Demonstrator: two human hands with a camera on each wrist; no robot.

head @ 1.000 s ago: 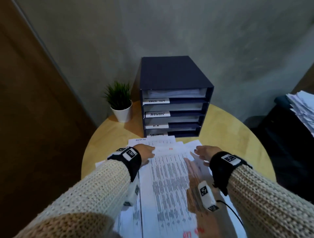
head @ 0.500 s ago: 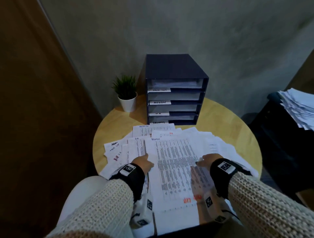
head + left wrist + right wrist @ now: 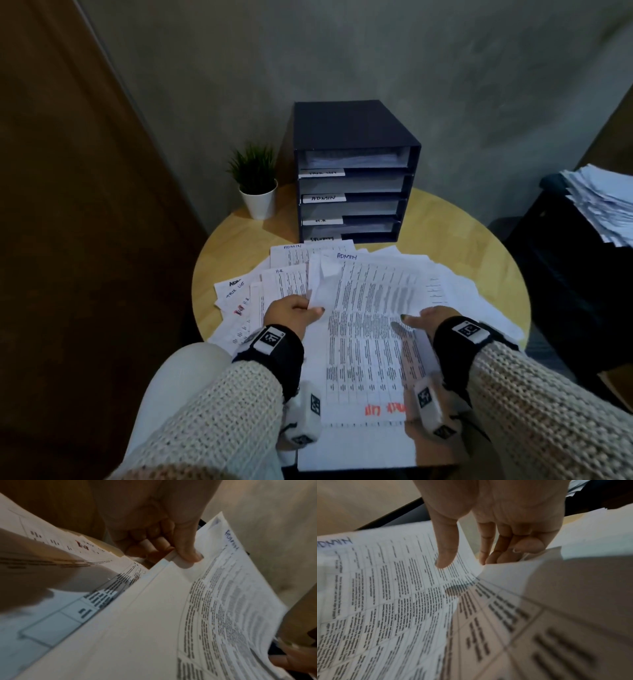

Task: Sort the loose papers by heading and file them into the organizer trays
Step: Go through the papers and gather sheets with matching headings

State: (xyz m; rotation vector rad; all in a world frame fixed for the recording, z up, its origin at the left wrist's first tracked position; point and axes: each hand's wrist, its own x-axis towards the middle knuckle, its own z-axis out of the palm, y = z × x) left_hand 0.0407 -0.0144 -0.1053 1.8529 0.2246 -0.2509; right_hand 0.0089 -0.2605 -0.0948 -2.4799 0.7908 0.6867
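Pinching the near-left corner of the ADMIN sheet [image 3: 373, 291] between thumb above and curled fingers below, the left hand [image 3: 291, 317] held that page lifted off the loose papers [image 3: 274, 284] spread on the round table [image 3: 479, 246]. The right hand [image 3: 433, 318] met the sheet's right edge — its fingers [image 3: 489, 550] tucked beneath, its thumb straight and close over the print. Beyond the fingertips stood the dark organizer [image 3: 352, 171], trays labelled, with a potted plant [image 3: 255, 181] on its left.
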